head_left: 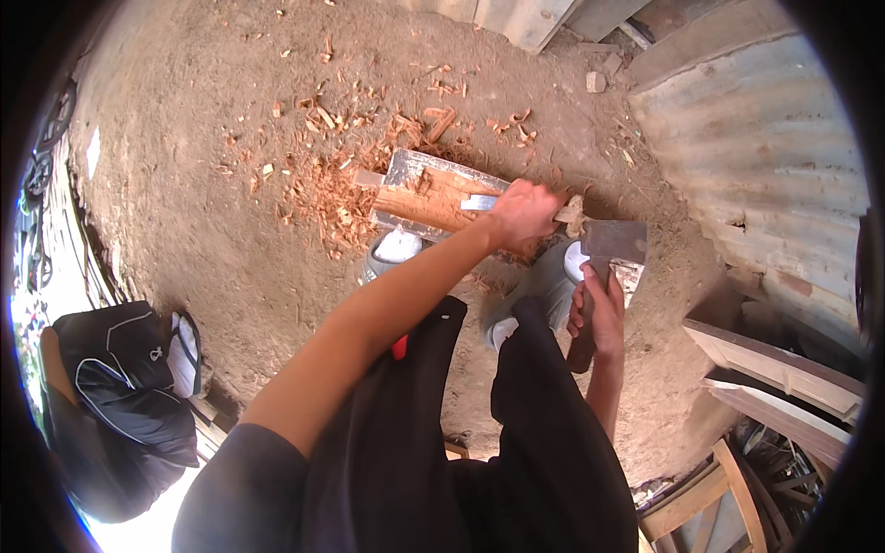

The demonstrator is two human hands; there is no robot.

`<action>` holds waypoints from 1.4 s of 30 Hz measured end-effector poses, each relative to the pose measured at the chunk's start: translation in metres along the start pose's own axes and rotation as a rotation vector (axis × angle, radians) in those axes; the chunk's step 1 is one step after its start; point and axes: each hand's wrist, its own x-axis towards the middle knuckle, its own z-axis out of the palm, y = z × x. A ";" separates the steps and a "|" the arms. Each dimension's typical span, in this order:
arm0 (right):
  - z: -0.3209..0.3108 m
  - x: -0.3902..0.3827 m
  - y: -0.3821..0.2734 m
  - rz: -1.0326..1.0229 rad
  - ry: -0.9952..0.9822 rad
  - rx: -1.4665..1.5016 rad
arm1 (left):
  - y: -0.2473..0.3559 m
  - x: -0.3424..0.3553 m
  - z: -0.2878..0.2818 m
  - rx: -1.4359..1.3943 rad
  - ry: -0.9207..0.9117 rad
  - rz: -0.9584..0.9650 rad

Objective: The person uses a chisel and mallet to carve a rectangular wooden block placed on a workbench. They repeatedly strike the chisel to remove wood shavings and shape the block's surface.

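A brown piece of wood [433, 208] lies low down in front of the person's feet, near the middle of the head view. It sits with a worn, whitish board [452, 169] that shows along its far edge. The top of the wood is rough and cut.

The left hand [527, 214] is closed around a chisel [477, 203]. The chisel's shiny flat blade points left, over the wood, and its chewed-up handle end pokes out on the right side of the fist. The right hand [601, 309] has its fingers wrapped around the dark handle of a hatchet [616, 240]. The hatchet's flat metal head is up, just beside the end of the chisel. I cannot tell if the two touch.

Lots of curly wood chips [336, 207] lie on the brown dirt ground [230, 276], most of them by the left end of the wood. The person wears grey and white shoes [564, 272] and black trousers [562, 415]. Over on the left is a black bag [129, 359] with thin white lines on it. On the right stands a wavy metal wall [765, 138], with some boards [779, 369] below it.
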 end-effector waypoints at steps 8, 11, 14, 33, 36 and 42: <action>0.003 0.006 0.001 -0.046 0.195 0.281 | -0.003 0.004 0.009 0.016 0.044 0.020; -0.003 -0.004 -0.012 0.079 -0.037 0.152 | -0.008 0.005 0.013 0.018 0.081 0.021; -0.014 -0.014 -0.026 0.090 -0.062 0.216 | -0.008 0.004 0.014 0.011 0.105 0.035; -0.007 -0.025 -0.033 0.180 -0.175 0.214 | -0.011 0.006 0.021 0.040 0.088 0.039; 0.005 -0.027 -0.020 0.021 0.033 0.221 | -0.006 0.006 0.018 0.048 0.067 0.044; 0.028 -0.023 -0.014 0.027 -0.026 0.160 | -0.012 0.008 0.025 0.082 0.094 0.050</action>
